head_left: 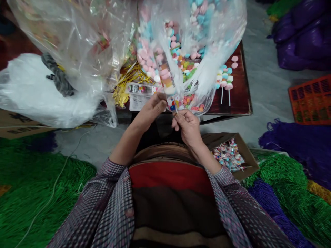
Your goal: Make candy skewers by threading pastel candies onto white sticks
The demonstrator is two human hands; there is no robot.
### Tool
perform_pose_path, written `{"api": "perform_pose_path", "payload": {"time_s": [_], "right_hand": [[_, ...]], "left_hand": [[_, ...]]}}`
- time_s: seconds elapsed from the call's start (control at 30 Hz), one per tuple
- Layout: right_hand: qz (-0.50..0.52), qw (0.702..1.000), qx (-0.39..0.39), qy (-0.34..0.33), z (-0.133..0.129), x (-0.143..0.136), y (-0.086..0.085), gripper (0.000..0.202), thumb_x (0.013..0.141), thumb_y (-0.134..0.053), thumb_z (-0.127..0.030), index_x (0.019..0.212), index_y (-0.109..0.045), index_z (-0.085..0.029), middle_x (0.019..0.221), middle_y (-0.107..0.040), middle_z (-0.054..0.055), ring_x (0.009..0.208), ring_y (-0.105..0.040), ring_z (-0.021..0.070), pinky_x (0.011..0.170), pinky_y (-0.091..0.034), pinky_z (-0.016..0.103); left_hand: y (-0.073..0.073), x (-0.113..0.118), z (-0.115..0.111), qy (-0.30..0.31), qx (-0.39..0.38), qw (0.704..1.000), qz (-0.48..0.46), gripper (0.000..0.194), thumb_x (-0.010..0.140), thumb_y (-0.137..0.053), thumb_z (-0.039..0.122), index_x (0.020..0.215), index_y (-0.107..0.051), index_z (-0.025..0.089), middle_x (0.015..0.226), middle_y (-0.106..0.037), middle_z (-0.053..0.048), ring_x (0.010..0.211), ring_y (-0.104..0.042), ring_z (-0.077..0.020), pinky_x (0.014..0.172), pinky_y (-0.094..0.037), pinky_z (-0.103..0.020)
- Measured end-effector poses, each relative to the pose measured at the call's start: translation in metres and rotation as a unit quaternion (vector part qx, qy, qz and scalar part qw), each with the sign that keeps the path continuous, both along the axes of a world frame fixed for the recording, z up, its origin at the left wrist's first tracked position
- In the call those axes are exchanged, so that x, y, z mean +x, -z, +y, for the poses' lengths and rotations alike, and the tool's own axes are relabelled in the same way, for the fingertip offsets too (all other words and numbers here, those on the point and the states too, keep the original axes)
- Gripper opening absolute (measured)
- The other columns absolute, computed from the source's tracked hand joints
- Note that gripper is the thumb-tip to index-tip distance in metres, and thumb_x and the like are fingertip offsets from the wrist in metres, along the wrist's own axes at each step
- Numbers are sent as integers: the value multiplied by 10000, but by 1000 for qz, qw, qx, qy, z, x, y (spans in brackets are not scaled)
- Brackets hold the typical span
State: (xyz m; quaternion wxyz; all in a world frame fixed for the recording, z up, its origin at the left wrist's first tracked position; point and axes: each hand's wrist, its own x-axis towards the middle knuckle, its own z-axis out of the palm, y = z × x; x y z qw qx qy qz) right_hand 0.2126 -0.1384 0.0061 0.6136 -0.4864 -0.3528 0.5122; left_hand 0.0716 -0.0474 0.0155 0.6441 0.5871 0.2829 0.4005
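A marshmallow skewer in a clear printed wrapper (166, 74) stands up between my hands, above the table's front edge. My left hand (155, 107) is closed, with thumb and fingers pinching the wrapper's lower left edge. My right hand (186, 123) is closed around the lower end of the white stick, just below the wrapper. Behind the skewer, an open plastic bag (222, 31) holds pink, blue and white marshmallows and colourful gummy rings. Gold twist ties (121, 90) and flat printed wrappers (141, 89) lie left of my hands.
Two marshmallow skewers (228, 81) lie at the table's right side. A cardboard box (248, 155) of wrapped candies sits below right. White plastic (28, 89) and a large clear bag (85, 38) cover the left. Green strands (38, 182) and an orange crate (310, 100) are on the floor.
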Motion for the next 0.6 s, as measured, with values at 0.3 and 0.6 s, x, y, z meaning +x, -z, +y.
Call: {"api": "perform_pose_path", "payload": {"time_s": [0.3,0.6], "right_hand": [[-26,999,-19,-20,-3,-5,1,384,835,-745,-574,797,-605,-219,581,-628,-78,439,-464,52,468,-360,210],[-34,996,-44,-66,-2,-1,4,417,792,-763,-615,799,-648,-214,565,-620,-70,423,-471,62,433,-366,216]], "left_hand": [[-37,31,-12,-52,-223,969,-96,450,847,-794,398,1217,-618,210,575,-554,71,810,-716,-161,730,-534,-247],[-25,31,-25,40,-282,953,-106,363,880,-720,481,1064,-610,187,498,-442,119,375,-462,-76,359,-425,-185]]}}
